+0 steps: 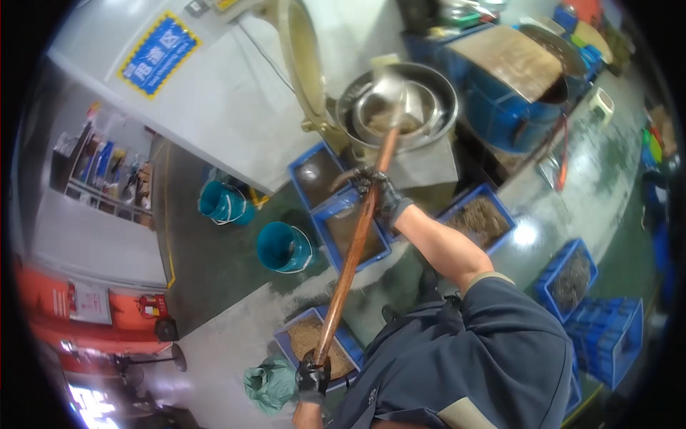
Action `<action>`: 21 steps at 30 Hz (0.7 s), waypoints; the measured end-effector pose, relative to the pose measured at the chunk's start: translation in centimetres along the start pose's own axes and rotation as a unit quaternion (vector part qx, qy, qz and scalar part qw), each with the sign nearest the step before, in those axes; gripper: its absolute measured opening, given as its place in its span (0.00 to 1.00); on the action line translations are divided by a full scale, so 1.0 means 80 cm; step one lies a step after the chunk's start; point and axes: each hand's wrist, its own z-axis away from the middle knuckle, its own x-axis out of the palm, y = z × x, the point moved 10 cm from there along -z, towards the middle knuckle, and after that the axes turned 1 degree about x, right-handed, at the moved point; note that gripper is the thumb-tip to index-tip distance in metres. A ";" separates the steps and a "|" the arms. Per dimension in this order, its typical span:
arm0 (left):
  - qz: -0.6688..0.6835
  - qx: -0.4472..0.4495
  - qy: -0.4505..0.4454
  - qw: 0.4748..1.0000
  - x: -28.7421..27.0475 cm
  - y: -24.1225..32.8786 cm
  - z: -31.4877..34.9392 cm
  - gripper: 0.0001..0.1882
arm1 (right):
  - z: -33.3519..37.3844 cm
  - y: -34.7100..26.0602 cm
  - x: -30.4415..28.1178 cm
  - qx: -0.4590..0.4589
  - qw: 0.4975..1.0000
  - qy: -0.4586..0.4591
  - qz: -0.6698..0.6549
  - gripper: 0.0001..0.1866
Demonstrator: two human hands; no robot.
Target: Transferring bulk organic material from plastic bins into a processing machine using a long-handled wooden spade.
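A long-handled shovel (353, 247) slants up from lower left to upper middle, its wooden handle brown and its metal head blurred. My right hand (382, 194), in a dark glove, is wrapped round the upper part of the handle. Lower down, near the handle's end, my left hand (313, 376) is closed on it, also gloved. The shovel's head is inside a round metal bowl (444, 132) of a machine, where some brownish material shows. A raised, pale round lid (304, 64) stands at the bowl's left.
Blue crates (319, 176) stand below the bowl; another crate of sandy material (311, 330) is by my left hand. Two teal buckets (280, 245) stand left. A blue drum (504, 114) is at upper right. Stacked blue crates (607, 332) and a green bag (270, 385) stand nearby.
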 end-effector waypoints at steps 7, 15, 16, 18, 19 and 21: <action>0.022 0.114 -0.240 0.964 0.072 -0.081 -0.018 0.12 | 0.218 -0.017 -0.033 -0.173 0.960 0.219 0.025 0.20; -0.272 0.257 -0.084 0.924 -0.007 0.038 -0.102 0.12 | 0.299 0.136 -0.279 -0.008 0.893 0.451 -0.009 0.17; -0.309 0.301 -0.084 0.898 -0.009 0.099 -0.108 0.11 | 0.303 0.148 -0.329 0.019 0.880 0.466 -0.092 0.14; -0.353 0.377 -0.079 0.853 -0.005 0.193 -0.121 0.08 | 0.297 0.152 -0.397 0.016 0.883 0.446 -0.148 0.13; -0.364 0.402 -0.070 0.837 -0.006 0.228 -0.131 0.06 | 0.285 0.157 -0.408 0.028 0.889 0.414 -0.195 0.13; -0.347 0.378 -0.082 0.854 0.002 0.304 -0.155 0.06 | 0.251 0.159 -0.398 0.058 0.903 0.373 -0.207 0.17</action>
